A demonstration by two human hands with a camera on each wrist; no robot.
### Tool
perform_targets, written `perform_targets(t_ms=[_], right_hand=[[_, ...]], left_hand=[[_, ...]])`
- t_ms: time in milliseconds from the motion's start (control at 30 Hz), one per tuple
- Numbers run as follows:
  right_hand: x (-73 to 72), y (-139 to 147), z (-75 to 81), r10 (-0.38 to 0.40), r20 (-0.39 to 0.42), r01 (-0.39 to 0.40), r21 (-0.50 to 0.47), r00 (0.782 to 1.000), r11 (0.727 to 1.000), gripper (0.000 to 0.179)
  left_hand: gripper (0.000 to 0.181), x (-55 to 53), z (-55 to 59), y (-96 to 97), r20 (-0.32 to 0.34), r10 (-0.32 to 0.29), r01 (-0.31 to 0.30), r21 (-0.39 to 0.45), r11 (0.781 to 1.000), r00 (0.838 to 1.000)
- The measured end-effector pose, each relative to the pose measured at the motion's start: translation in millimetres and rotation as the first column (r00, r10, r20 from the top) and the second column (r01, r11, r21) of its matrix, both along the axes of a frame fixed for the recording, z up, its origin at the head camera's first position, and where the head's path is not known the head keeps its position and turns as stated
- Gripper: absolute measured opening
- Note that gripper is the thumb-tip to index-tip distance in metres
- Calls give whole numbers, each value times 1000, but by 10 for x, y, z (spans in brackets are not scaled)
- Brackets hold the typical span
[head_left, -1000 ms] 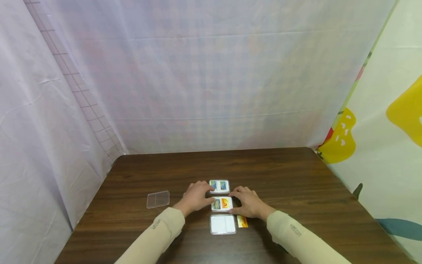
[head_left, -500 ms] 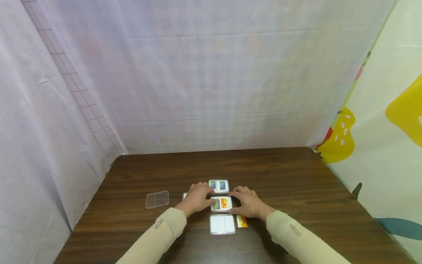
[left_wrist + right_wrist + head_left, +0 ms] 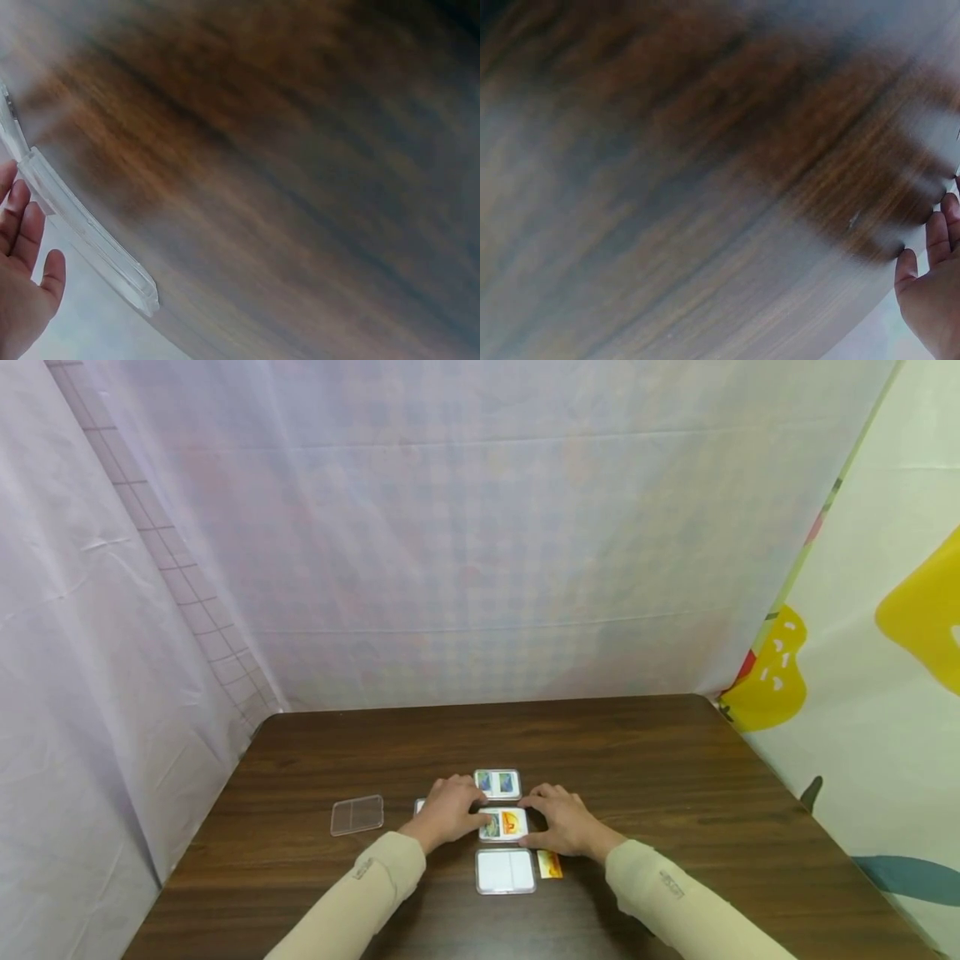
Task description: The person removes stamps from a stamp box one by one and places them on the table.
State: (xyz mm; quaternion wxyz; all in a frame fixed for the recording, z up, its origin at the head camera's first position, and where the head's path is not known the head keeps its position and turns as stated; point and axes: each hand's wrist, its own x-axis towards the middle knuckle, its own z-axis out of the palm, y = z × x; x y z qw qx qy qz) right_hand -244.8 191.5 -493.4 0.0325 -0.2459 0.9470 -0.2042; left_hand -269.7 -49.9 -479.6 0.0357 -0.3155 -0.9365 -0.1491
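A flat clear plastic display case (image 3: 504, 825) lies mid-table, with a white insert bearing a green and an orange stamp-like picture. My left hand (image 3: 448, 810) holds its left side, thumb at the edge. My right hand (image 3: 564, 821) holds the right side, thumb at the near corner and index finger at the far corner. Behind it lies a similar case (image 3: 498, 783) with two blue-green pictures. Nearer me lies a case with a blank white insert (image 3: 506, 871), beside a small orange picture card (image 3: 551, 864). The wrist views show both hands' outer fingers; the gripped case is hidden there.
A transparent case lid (image 3: 357, 815) lies on the left of the brown wooden table (image 3: 622, 743). Another case (image 3: 418, 806) is mostly hidden behind my left hand; a clear case edge (image 3: 97, 232) shows in the left wrist view. Curtains (image 3: 480, 568) hang around the table.
Both hands stay at the case's sides with almost no movement. The left hand has shifted slightly rightward, uncovering a bit of the case behind it.
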Motion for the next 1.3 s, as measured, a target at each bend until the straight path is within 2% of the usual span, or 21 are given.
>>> perform_targets(t_ms=[900,1300], right_hand=[[-6,-19,-2,-14,6,14,7,1000,1000,60],[6,-22,13,-14,11,15,-2,1000,1000,60]], left_hand=[[27,23,-14,-2,-21,12,-13,-44,999,1000],[23,8,-12,1,-17,13,-14,-20,1000,1000]])
